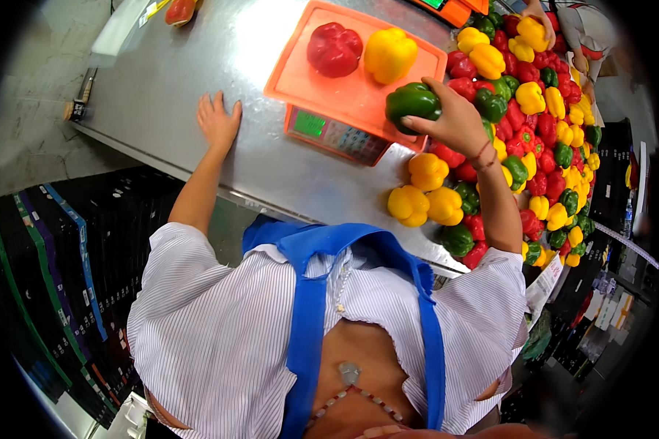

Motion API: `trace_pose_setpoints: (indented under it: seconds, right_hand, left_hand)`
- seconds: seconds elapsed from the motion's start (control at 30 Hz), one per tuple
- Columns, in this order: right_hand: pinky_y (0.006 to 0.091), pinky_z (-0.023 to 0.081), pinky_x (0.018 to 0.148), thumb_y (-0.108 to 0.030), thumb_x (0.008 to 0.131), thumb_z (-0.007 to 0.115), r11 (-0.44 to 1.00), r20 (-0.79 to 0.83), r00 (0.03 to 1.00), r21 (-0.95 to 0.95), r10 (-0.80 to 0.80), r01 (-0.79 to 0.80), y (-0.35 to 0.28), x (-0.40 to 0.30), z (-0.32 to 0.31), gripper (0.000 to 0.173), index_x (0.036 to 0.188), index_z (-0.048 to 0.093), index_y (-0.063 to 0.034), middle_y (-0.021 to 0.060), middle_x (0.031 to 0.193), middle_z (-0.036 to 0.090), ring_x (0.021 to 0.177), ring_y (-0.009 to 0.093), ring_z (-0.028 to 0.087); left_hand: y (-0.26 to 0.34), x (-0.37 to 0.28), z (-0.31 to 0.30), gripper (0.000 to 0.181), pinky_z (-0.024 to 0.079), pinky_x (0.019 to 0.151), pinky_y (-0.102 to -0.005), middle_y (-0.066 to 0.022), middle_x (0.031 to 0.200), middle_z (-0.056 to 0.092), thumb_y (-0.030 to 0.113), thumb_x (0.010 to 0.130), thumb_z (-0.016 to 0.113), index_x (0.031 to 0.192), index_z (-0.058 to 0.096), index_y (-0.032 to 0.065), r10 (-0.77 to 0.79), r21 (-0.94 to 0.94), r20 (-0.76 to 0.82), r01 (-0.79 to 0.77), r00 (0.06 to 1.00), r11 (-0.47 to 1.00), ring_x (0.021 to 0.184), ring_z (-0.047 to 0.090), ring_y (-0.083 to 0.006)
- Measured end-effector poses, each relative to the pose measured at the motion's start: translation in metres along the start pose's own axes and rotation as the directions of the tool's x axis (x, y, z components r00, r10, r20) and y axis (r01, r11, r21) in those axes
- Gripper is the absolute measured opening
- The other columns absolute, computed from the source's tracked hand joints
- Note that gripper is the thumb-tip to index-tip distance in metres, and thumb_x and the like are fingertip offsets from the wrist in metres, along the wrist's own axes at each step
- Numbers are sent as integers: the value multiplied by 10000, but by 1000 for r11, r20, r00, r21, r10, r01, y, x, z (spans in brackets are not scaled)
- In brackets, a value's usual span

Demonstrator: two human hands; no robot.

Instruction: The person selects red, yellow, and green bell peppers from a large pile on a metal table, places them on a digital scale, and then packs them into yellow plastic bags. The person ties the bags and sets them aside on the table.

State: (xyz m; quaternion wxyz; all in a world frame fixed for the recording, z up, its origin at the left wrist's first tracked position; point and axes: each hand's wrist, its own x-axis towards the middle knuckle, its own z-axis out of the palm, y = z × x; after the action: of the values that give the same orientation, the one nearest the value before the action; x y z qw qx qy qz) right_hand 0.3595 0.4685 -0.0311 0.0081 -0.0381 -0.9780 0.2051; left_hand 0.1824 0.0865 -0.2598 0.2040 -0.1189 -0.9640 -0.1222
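My right hand [454, 122] grips a green bell pepper [412, 104] over the right front corner of an orange weighing scale's tray [329, 90]. On that tray sit a red bell pepper [335, 49] and, to its right, a yellow bell pepper [391, 55]. The scale's front panel [338, 137] has a lit green display and keys. My left hand [218, 123] rests flat on the steel table [274, 170] left of the scale, fingers spread and holding nothing.
A large pile of red, yellow and green bell peppers [527, 126] covers the table's right side. Part of a second orange scale [456, 8] shows at the top. Another person's hand [537, 16] touches the pile's far end. Stacked black crates [104, 236] stand at left. A wrapped red pepper [180, 12] lies far left.
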Motion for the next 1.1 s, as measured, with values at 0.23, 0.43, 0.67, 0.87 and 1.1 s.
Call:
trace_pose_setpoints:
  seconds: [0.23, 0.43, 0.67, 0.87, 1.1]
  right_hand:
    - [395, 477, 720, -579, 623, 634, 960, -106, 982, -216, 159, -178, -32, 6, 33, 819, 1200, 406, -46, 166, 1059, 545, 876, 326, 579]
    - [313, 434, 797, -240, 738, 671, 982, -538, 823, 149, 182, -119, -36, -39, 13, 542, 1164, 445, 7, 147, 1099, 517, 978, 244, 525]
    - [230, 429, 739, -185, 860, 532, 533, -344, 566, 820, 749, -208, -72, -131, 71, 334, 1129, 494, 9, 54, 1042, 563, 925, 109, 527]
    - [220, 424, 762, -158, 844, 559, 398, -129, 603, 853, 787, -337, -115, -149, 139, 285, 1078, 527, 0, 36, 998, 572, 917, 94, 530]
    - [306, 407, 861, -209, 743, 665, 653, -420, 544, 669, 726, -355, -107, -122, 120, 505, 1128, 458, 44, 119, 1080, 522, 1012, 218, 506]
  left_hand:
    - [-3, 1, -6, 566, 217, 997, -432, -210, 1257, 385, 391, 744, 590, 1172, 473, 39, -11, -62, 28, 12, 1000, 998, 1206, 313, -328]
    - [-19, 1, -5, 595, 260, 995, -411, -217, 1251, 384, 254, 759, 592, 1225, 369, -42, -132, -486, 56, 142, 990, 862, 1191, 336, -336]
    - [-48, 3, -15, 547, 327, 968, -364, -198, 1219, 405, 122, 757, 576, 1229, 357, -44, -24, -702, 256, 203, 966, 683, 1155, 395, -306]
    - [-66, -4, -24, 532, 270, 987, -411, -187, 1234, 409, 105, 708, 574, 1195, 395, -13, 281, -644, 172, -109, 944, 757, 1179, 358, -332]
    - [-71, -7, -23, 545, 223, 1010, -428, -191, 1248, 405, 118, 695, 582, 1192, 399, -6, 385, -568, 149, -240, 911, 787, 1219, 313, -336]
